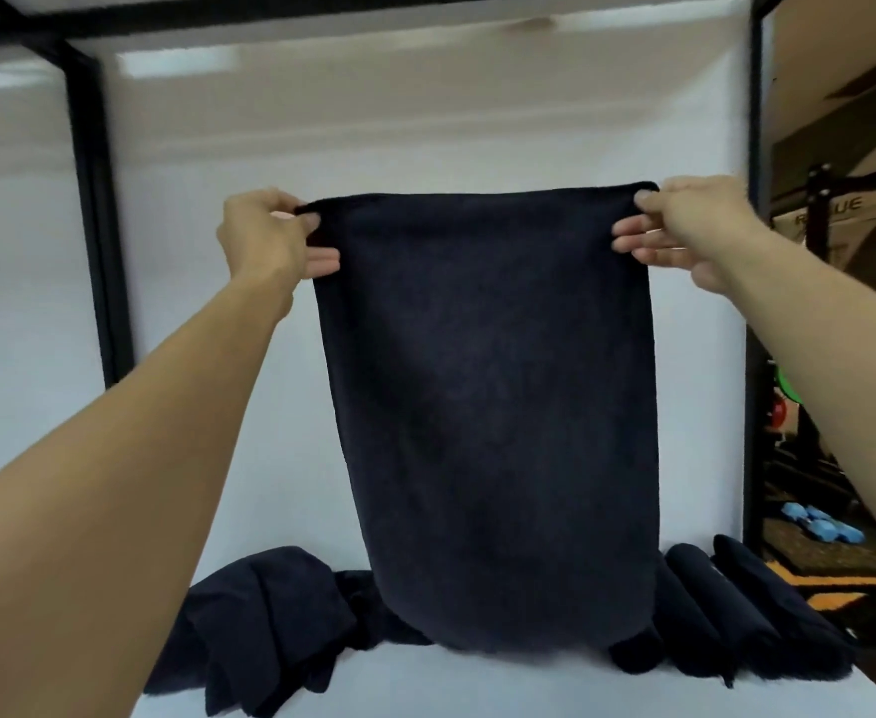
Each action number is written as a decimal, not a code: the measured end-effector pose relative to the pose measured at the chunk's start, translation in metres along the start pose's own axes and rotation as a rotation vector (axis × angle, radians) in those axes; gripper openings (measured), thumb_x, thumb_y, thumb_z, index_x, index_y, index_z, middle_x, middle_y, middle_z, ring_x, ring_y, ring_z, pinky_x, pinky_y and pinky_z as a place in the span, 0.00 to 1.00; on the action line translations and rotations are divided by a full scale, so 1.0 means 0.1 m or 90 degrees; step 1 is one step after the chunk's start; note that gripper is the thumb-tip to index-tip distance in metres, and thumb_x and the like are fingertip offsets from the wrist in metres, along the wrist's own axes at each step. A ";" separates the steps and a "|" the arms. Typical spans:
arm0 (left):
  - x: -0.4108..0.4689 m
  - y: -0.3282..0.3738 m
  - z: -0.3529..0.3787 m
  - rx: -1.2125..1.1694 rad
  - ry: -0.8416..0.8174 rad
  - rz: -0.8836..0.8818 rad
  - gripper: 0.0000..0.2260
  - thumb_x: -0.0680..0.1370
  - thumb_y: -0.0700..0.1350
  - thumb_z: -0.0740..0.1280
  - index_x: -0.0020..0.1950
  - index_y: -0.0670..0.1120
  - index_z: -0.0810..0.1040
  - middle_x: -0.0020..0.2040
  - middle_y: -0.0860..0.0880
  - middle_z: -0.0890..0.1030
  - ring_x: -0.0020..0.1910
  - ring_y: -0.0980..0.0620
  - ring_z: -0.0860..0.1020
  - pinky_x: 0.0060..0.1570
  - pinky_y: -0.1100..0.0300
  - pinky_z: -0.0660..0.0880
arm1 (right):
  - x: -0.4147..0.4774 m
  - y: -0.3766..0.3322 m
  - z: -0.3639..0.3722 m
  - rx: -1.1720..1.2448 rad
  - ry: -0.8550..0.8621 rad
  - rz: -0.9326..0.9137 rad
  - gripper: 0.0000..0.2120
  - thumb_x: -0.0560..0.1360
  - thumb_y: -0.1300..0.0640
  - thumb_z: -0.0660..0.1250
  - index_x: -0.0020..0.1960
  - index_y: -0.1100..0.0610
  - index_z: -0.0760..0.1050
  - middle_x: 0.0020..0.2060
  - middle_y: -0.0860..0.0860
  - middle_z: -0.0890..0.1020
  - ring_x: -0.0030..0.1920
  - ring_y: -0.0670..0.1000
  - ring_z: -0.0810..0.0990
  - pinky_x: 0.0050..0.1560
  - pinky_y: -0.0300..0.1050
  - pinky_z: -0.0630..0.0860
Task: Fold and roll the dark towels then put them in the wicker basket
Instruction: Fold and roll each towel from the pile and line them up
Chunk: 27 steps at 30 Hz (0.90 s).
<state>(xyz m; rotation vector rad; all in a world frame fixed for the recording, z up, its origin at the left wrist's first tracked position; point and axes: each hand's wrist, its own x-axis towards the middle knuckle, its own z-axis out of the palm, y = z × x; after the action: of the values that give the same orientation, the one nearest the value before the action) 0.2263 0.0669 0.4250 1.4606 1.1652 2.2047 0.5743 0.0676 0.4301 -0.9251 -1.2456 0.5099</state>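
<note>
A dark navy towel hangs in the air in front of me, stretched flat between both hands. My left hand pinches its top left corner and my right hand pinches its top right corner. The towel's lower edge hangs just above the white table. A loose heap of dark towels lies on the table at the lower left. Rolled dark towels lie side by side at the lower right. No wicker basket is in view.
A black metal frame with white panels surrounds the table at the back and sides. Beyond the right post, shelving and blue objects on a patterned floor are visible.
</note>
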 end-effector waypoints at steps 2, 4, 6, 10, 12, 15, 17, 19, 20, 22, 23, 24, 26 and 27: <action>0.02 -0.02 -0.02 0.039 -0.036 -0.035 0.06 0.80 0.36 0.62 0.49 0.47 0.73 0.52 0.40 0.79 0.30 0.41 0.84 0.29 0.57 0.80 | -0.03 0.05 0.06 0.013 -0.003 0.020 0.05 0.79 0.55 0.66 0.46 0.55 0.72 0.41 0.56 0.84 0.38 0.52 0.86 0.31 0.39 0.79; 0.11 -0.10 -0.01 0.059 -0.057 -0.073 0.05 0.82 0.38 0.60 0.53 0.48 0.70 0.54 0.40 0.78 0.31 0.40 0.84 0.30 0.55 0.80 | 0.01 0.11 0.15 0.005 -0.013 0.023 0.06 0.78 0.54 0.67 0.46 0.56 0.75 0.43 0.57 0.84 0.40 0.55 0.86 0.34 0.41 0.81; 0.25 -0.20 0.06 0.057 -0.080 -0.082 0.05 0.83 0.38 0.58 0.54 0.47 0.69 0.56 0.38 0.78 0.35 0.39 0.84 0.35 0.53 0.82 | 0.13 0.19 0.24 0.001 -0.017 0.009 0.07 0.78 0.53 0.67 0.45 0.56 0.76 0.45 0.58 0.83 0.42 0.57 0.86 0.37 0.45 0.83; 0.72 -0.29 0.33 -0.011 -0.105 -0.040 0.04 0.83 0.39 0.56 0.55 0.45 0.69 0.61 0.39 0.75 0.50 0.42 0.82 0.49 0.49 0.81 | 0.63 0.21 0.44 0.027 -0.008 -0.037 0.07 0.79 0.54 0.66 0.43 0.55 0.77 0.49 0.57 0.82 0.46 0.56 0.85 0.45 0.48 0.83; 1.00 -0.21 0.46 -0.062 -0.108 -0.010 0.05 0.83 0.38 0.56 0.54 0.46 0.69 0.62 0.40 0.76 0.54 0.43 0.81 0.54 0.48 0.80 | 0.95 0.11 0.56 0.060 -0.004 -0.066 0.06 0.80 0.55 0.65 0.45 0.55 0.77 0.50 0.55 0.82 0.49 0.55 0.85 0.48 0.49 0.83; 1.32 0.00 0.54 -0.151 -0.089 0.051 0.08 0.83 0.38 0.55 0.48 0.49 0.67 0.63 0.40 0.76 0.58 0.42 0.80 0.57 0.51 0.78 | 1.26 -0.16 0.70 0.130 0.008 -0.122 0.05 0.80 0.57 0.64 0.47 0.55 0.76 0.49 0.53 0.82 0.51 0.53 0.84 0.51 0.49 0.82; 1.38 0.16 0.51 -0.180 -0.074 0.094 0.09 0.84 0.38 0.54 0.48 0.50 0.66 0.60 0.43 0.76 0.57 0.45 0.80 0.56 0.53 0.78 | 1.30 -0.33 0.77 0.178 0.021 -0.155 0.05 0.80 0.56 0.64 0.46 0.55 0.75 0.48 0.52 0.82 0.49 0.51 0.84 0.51 0.49 0.82; 1.35 0.29 0.44 -0.170 -0.074 0.126 0.08 0.84 0.38 0.53 0.48 0.50 0.65 0.57 0.46 0.77 0.55 0.46 0.81 0.55 0.53 0.79 | 1.23 -0.44 0.80 0.208 0.031 -0.175 0.06 0.80 0.56 0.63 0.45 0.54 0.74 0.47 0.51 0.81 0.47 0.50 0.85 0.49 0.47 0.83; 1.31 0.34 0.37 -0.157 -0.073 0.139 0.09 0.84 0.38 0.53 0.48 0.50 0.65 0.56 0.46 0.78 0.54 0.46 0.82 0.54 0.53 0.80 | 1.17 -0.47 0.79 0.212 0.032 -0.186 0.06 0.80 0.56 0.63 0.44 0.54 0.73 0.46 0.50 0.81 0.47 0.49 0.85 0.48 0.47 0.83; 1.20 0.41 0.19 -0.127 -0.066 0.162 0.08 0.84 0.39 0.54 0.49 0.50 0.66 0.57 0.44 0.79 0.51 0.45 0.83 0.51 0.53 0.81 | 0.99 -0.53 0.74 0.200 0.027 -0.206 0.07 0.80 0.55 0.62 0.44 0.54 0.72 0.46 0.50 0.82 0.46 0.48 0.85 0.47 0.45 0.83; 1.13 0.44 0.09 -0.113 -0.062 0.171 0.07 0.83 0.39 0.55 0.50 0.50 0.67 0.57 0.44 0.80 0.50 0.45 0.84 0.49 0.53 0.82 | 0.89 -0.56 0.70 0.193 0.022 -0.214 0.06 0.80 0.54 0.63 0.45 0.54 0.73 0.47 0.50 0.82 0.46 0.48 0.85 0.47 0.45 0.83; 1.05 0.47 -0.02 -0.104 -0.060 0.176 0.06 0.83 0.39 0.55 0.51 0.50 0.67 0.56 0.45 0.80 0.48 0.46 0.84 0.48 0.55 0.82 | 0.78 -0.59 0.65 0.184 0.018 -0.218 0.05 0.79 0.53 0.63 0.47 0.54 0.74 0.49 0.51 0.82 0.46 0.49 0.85 0.47 0.45 0.83; 0.88 0.54 -0.24 -0.097 -0.067 0.184 0.06 0.83 0.40 0.55 0.55 0.49 0.69 0.56 0.46 0.80 0.44 0.47 0.85 0.46 0.56 0.82 | 0.52 -0.65 0.56 0.157 0.011 -0.226 0.06 0.79 0.51 0.63 0.51 0.53 0.75 0.50 0.51 0.82 0.48 0.49 0.85 0.48 0.44 0.82; 0.79 0.57 -0.36 -0.089 -0.077 0.187 0.07 0.82 0.40 0.55 0.59 0.48 0.69 0.57 0.47 0.79 0.44 0.48 0.85 0.46 0.57 0.82 | 0.37 -0.70 0.52 0.144 0.007 -0.229 0.07 0.78 0.51 0.63 0.53 0.53 0.76 0.51 0.51 0.81 0.49 0.48 0.85 0.48 0.43 0.82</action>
<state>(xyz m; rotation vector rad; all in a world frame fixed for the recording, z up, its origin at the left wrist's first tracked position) 0.1712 0.0595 0.5121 1.7700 0.7824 2.2886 0.5255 0.0736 0.5104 -0.4978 -1.2804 0.3490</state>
